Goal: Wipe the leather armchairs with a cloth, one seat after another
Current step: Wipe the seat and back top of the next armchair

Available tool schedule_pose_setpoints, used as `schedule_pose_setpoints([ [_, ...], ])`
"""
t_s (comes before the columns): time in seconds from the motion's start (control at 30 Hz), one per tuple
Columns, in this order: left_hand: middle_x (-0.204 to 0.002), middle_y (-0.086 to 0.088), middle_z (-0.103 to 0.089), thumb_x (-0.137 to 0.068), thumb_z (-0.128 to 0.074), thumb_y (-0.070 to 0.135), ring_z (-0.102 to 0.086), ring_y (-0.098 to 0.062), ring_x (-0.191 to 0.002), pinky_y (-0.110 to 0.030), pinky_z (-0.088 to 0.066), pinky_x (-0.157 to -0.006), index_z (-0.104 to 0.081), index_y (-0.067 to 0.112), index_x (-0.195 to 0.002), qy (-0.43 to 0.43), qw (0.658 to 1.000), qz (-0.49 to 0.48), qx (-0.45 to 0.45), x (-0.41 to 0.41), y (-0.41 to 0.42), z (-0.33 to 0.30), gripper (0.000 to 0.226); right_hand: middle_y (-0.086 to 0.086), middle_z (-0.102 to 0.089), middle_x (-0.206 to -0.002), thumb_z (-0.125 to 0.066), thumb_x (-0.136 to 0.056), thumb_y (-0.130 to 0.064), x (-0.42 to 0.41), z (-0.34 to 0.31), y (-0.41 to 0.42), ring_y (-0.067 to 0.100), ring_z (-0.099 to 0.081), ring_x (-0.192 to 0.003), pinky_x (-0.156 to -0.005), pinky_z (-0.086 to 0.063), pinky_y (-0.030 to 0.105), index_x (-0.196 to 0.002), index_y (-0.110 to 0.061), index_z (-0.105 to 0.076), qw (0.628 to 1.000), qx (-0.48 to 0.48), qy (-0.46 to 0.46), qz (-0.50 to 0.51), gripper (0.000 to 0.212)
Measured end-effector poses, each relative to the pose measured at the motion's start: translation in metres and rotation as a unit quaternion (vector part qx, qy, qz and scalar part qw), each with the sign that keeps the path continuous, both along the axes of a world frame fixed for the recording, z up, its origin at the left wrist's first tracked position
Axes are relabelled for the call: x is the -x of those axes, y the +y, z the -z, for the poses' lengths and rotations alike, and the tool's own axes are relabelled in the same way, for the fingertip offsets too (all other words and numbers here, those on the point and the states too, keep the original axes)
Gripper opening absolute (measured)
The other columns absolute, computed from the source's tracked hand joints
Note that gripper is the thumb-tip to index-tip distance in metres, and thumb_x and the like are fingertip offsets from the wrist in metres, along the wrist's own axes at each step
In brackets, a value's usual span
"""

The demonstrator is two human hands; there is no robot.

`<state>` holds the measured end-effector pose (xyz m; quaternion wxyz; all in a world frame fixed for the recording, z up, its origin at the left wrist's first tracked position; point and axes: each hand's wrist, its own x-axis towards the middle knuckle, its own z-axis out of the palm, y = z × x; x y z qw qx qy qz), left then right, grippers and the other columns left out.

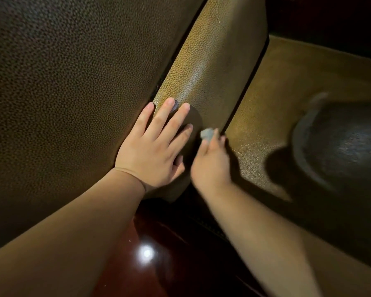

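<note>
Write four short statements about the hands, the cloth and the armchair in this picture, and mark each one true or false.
1. The left hand lies flat with fingers spread on the leather armchair panel. True.
2. The right hand is empty. False: it pinches a small pale cloth.
3. The cloth is spread wide over the seat on the right. False: it is bunched at the right hand's fingertips, beside the panel.
4. A bright light spot reflects on the glossy dark floor below the arms. True.

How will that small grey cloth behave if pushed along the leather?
The cloth looks bunched in the right hand, so probably soft and floppy. It seems light. On the pebbled armrest it may drag rather than glide.
</note>
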<state>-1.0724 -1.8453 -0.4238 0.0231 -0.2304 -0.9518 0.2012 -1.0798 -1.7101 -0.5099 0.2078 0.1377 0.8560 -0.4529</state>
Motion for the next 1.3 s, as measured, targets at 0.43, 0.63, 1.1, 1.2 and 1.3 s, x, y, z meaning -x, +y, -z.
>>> schedule_pose_setpoints([
  [0.43, -0.171, -0.016, -0.027, -0.084, -0.054, 0.043, -0.024, -0.043, -0.157, -0.062, -0.019, -0.125, -0.059, 0.016, -0.145, -0.004, 1.000, 0.003, 0.001, 0.001, 0.000, 0.001, 0.067, 0.014, -0.065, -0.133, -0.045, -0.106, -0.020, 0.078, 0.020, 0.027, 0.031, -0.063, -0.121, -0.088, -0.041, 0.028, -0.142, -0.011, -0.056, 0.995, -0.039, 0.008, 0.090, 0.038],
  [0.63, -0.172, -0.017, -0.024, -0.085, -0.054, 0.044, -0.022, -0.045, -0.157, -0.063, -0.019, -0.125, -0.059, 0.015, -0.145, -0.022, 1.000, -0.002, 0.003, 0.000, 0.002, -0.002, 0.067, 0.022, -0.072, -0.112, -0.048, -0.106, -0.024, -0.062, 0.004, 0.013, 0.040, -0.066, -0.107, -0.087, -0.044, 0.037, -0.132, -0.006, -0.062, 0.995, 0.000, -0.057, -0.084, 0.034],
  [1.1, -0.174, -0.013, -0.016, -0.091, -0.046, 0.045, -0.010, -0.042, -0.160, -0.057, -0.009, -0.129, -0.047, 0.017, -0.157, -0.068, 0.996, -0.012, 0.050, -0.029, -0.006, -0.020, 0.071, 0.018, -0.030, -0.166, -0.056, -0.103, -0.018, -0.087, -0.011, -0.003, 0.029, -0.034, -0.151, -0.111, -0.017, 0.010, -0.162, -0.004, -0.025, 0.990, 0.110, -0.058, -0.061, 0.068],
  [1.2, -0.175, -0.013, -0.011, -0.090, -0.052, 0.041, -0.009, -0.042, -0.160, -0.056, -0.011, -0.130, -0.031, 0.016, -0.165, -0.080, 0.994, 0.025, 0.071, -0.079, -0.034, -0.020, 0.082, 0.019, -0.028, -0.166, -0.059, -0.099, -0.052, -0.075, -0.010, -0.007, 0.032, -0.035, -0.151, -0.125, -0.026, 0.034, -0.164, -0.005, -0.013, 0.984, 0.148, -0.092, -0.046, 0.092],
  [1.3, -0.174, -0.013, -0.018, -0.095, -0.051, 0.039, -0.018, -0.042, -0.159, -0.055, -0.015, -0.130, -0.028, 0.014, -0.166, -0.036, 0.995, 0.042, 0.086, -0.105, -0.048, -0.010, 0.079, 0.015, -0.008, -0.172, -0.054, -0.098, -0.060, -0.051, -0.002, -0.004, 0.025, -0.012, -0.159, -0.126, -0.009, 0.028, -0.165, -0.007, -0.002, 0.987, 0.115, -0.097, -0.047, 0.100],
])
